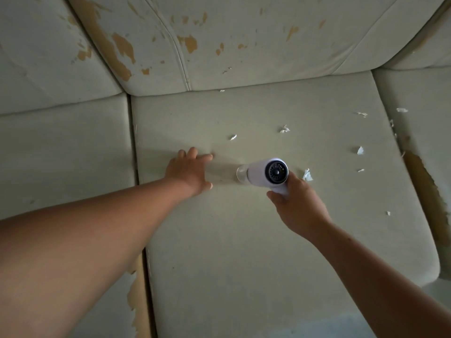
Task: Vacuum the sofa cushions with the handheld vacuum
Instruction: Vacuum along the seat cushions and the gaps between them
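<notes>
A white handheld vacuum (pixel 266 173) with a dark round rear vent points left across the middle seat cushion (pixel 244 240). Its clear front section lies low over the fabric. My right hand (pixel 299 206) grips the vacuum's handle from below. My left hand (pixel 189 170) presses flat on the cushion with fingers spread, just left of the vacuum's front end. Several white paper scraps (pixel 307 175) lie on the cushion to the right of the vacuum and further back.
The pale back cushions (pixel 244 45) show orange patches where the covering has peeled. A left seat cushion (pixel 61 147) and a right seat cushion (pixel 424 118) adjoin the middle one, with dark gaps between them. The right gap shows a worn brown strip (pixel 424 181).
</notes>
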